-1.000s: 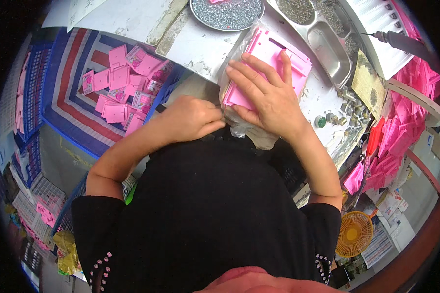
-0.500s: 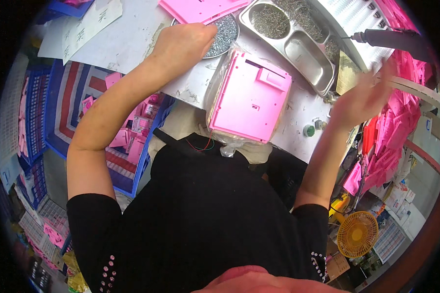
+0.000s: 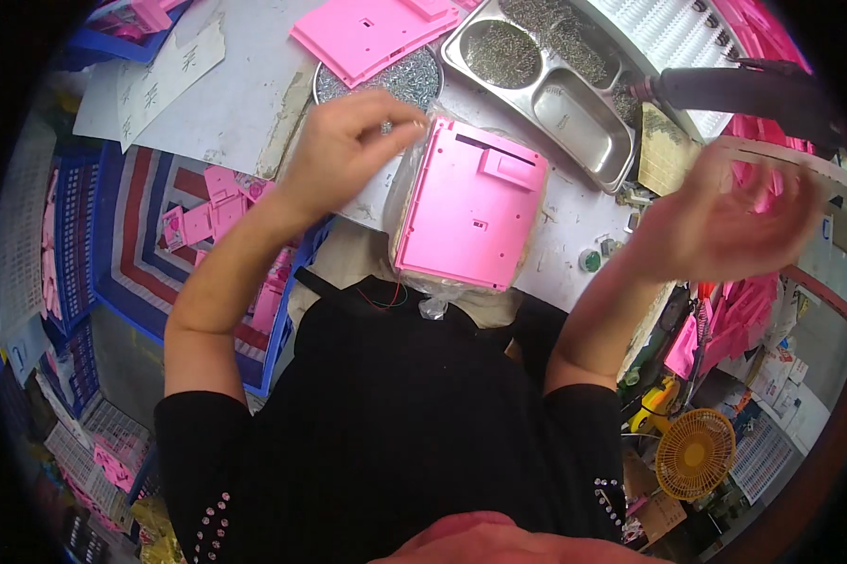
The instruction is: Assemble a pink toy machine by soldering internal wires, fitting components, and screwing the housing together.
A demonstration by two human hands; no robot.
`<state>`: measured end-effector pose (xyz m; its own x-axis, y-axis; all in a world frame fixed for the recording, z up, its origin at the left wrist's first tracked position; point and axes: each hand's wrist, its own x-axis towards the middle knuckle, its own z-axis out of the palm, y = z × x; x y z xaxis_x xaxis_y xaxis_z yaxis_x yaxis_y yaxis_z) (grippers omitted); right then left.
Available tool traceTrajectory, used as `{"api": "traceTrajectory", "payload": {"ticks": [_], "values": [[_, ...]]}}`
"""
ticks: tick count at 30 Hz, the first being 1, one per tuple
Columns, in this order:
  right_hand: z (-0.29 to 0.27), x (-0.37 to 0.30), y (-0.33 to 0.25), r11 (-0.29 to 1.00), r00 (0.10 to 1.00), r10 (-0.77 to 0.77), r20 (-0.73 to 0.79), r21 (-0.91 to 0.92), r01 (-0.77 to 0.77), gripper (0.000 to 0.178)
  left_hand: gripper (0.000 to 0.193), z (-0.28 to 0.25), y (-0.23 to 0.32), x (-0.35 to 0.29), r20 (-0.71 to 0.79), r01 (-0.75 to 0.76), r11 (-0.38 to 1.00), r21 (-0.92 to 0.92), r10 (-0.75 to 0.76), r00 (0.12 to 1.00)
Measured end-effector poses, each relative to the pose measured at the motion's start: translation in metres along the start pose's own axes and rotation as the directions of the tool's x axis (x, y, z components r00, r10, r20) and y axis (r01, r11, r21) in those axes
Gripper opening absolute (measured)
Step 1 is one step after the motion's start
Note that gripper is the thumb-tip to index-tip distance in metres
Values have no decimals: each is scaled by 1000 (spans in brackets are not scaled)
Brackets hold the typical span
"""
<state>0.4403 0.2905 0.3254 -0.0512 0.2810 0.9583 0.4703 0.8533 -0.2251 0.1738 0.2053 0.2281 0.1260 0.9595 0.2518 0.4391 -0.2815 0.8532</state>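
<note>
A pink plastic panel (image 3: pixel 470 207) lies flat on a clear plastic bag at the table's near edge. My left hand (image 3: pixel 343 150) hovers just left of its far corner, fingertips pinched on what looks like a small screw. Behind that hand is a round dish of screws (image 3: pixel 414 83), with another pink panel (image 3: pixel 367 33) resting on it. My right hand (image 3: pixel 724 226) is raised and blurred to the right of the panel, fingers apart and holding nothing. It is below a black power screwdriver (image 3: pixel 743 89).
A steel compartment tray (image 3: pixel 574 117) with screws sits behind the panel. A blue crate (image 3: pixel 282 320) of small pink parts stands at my left, stacked pink parts (image 3: pixel 733 324) at my right. A yellow fan (image 3: pixel 694 453) is on the floor.
My left hand has come back from the screw dish toward the panel with its fingers pinched. My right hand has risen farther right and opened. Earlier both hands rested on the panel.
</note>
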Motion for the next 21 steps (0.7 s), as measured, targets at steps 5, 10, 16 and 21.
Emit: {"api": "traceTrajectory", "payload": {"ticks": [5,10,16,21], "values": [[16,-56,-54,872,729,88,679,301,-386,27,19,13,33,-31,261,307,664,-681,-171,950],[-5,-78,-68,883,709,141,691,236,-406,28,21,13,41,-41,514,612,475,-633,-333,791],[-43,-93,-79,862,690,305,656,119,-494,23,13,24,49,-47,199,4,968,-252,48,979],[-52,-99,-8,363,244,768,592,-88,-928,10,15,8,44,-26,69,-53,997,50,49,996]]}}
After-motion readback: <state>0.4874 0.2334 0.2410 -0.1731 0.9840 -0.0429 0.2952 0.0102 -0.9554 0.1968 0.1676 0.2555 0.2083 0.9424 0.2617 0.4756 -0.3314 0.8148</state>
